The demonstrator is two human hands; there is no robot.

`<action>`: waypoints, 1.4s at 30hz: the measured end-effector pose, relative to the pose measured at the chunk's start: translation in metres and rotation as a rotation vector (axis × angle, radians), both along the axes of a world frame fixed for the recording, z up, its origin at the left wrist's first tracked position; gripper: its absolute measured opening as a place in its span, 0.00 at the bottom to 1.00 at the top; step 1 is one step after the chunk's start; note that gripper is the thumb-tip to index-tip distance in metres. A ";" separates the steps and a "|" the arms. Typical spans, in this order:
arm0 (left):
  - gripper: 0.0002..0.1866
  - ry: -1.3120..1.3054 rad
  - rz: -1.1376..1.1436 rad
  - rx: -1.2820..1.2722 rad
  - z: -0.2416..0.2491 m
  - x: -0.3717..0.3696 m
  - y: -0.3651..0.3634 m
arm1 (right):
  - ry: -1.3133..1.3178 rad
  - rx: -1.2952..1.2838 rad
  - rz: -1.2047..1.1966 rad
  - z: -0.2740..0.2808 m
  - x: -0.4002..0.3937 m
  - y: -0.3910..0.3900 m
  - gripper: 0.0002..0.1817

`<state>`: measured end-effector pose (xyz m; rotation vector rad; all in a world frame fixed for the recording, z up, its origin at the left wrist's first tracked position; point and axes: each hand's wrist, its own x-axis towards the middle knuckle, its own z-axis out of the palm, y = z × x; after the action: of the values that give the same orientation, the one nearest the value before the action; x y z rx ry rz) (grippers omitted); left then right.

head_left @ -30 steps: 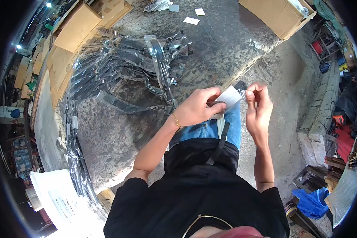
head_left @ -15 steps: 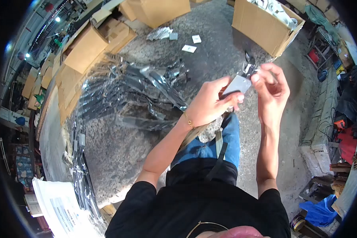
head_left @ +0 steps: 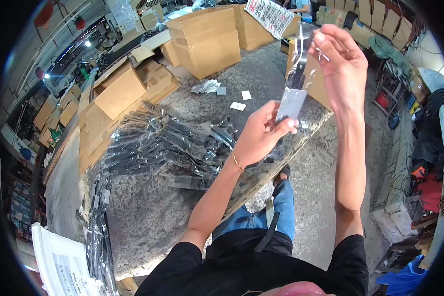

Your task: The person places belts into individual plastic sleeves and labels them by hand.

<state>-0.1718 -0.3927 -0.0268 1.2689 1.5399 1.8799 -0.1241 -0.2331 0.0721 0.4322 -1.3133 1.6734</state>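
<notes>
My left hand [head_left: 261, 130] grips the lower end of a black belt in a clear plastic sleeve [head_left: 297, 69]. A grey card [head_left: 292, 102] shows at that end, with my thumb across its lower edge. My right hand [head_left: 345, 64] is raised higher, its thumb and fingers pinching the sleeve's upper end. The sleeve stretches upright between both hands, over the table's edge. To the left, a heap of similar black belts in clear plastic [head_left: 158, 148] lies on the dark, worn table [head_left: 138, 217].
Small white cards [head_left: 238, 106], a small grey card [head_left: 221, 91] and crumpled plastic [head_left: 204, 87] lie farther back on the table. Cardboard boxes [head_left: 207, 44] line its far side. More wrapped belts [head_left: 99, 212] hang along the left edge by a white printed container [head_left: 64, 266].
My right hand has risen away from my left, drawing the wrapped belt out lengthwise and upright. The view has tilted up, showing more boxes and a calendar sheet at the back.
</notes>
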 end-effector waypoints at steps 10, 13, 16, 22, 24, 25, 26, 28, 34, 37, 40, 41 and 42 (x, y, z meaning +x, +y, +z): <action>0.11 -0.244 -0.004 0.282 0.077 -0.014 -0.001 | -0.068 0.167 0.027 0.033 -0.013 -0.037 0.19; 0.11 -0.210 0.017 0.297 0.082 -0.013 -0.005 | -0.301 0.404 -0.013 0.029 -0.014 -0.033 0.18; 0.11 -0.128 0.091 0.215 0.090 -0.008 -0.011 | -0.274 0.445 -0.012 0.038 -0.014 -0.032 0.14; 0.08 -0.164 0.071 0.153 0.101 -0.016 -0.006 | -0.251 0.607 -0.024 0.056 -0.001 -0.030 0.13; 0.09 -0.134 0.011 0.157 0.105 -0.016 -0.001 | -0.265 0.632 0.000 0.062 0.005 -0.025 0.12; 0.09 -0.124 0.010 0.153 0.108 -0.014 0.003 | -0.255 0.627 -0.004 0.063 0.005 -0.021 0.12; 0.08 -0.061 -0.009 0.150 0.110 -0.011 0.007 | -0.185 0.611 -0.078 0.065 0.006 -0.017 0.12; 0.09 0.010 -0.045 0.148 0.113 -0.005 0.018 | -0.110 0.594 -0.171 0.073 0.009 -0.002 0.11; 0.09 0.159 -0.225 -0.022 0.075 -0.018 0.054 | -0.145 0.432 -0.271 0.124 0.015 0.061 0.13; 0.14 0.288 -0.264 -0.067 0.071 -0.030 0.060 | -0.117 0.420 -0.308 0.147 0.015 0.063 0.12; 0.20 0.277 -0.369 -0.088 0.074 -0.038 0.068 | -0.199 0.464 -0.279 0.165 0.018 0.072 0.11; 0.20 0.214 -0.460 -0.061 0.076 -0.036 0.071 | -0.207 0.489 -0.348 0.170 0.016 0.077 0.12; 0.20 0.152 -0.550 -0.034 0.077 -0.036 0.074 | -0.213 0.512 -0.417 0.176 0.016 0.077 0.12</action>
<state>-0.2077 -0.3190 0.0506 1.6440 1.1227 1.4254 -0.1083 -0.1557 0.2486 0.2498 -1.8535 1.0495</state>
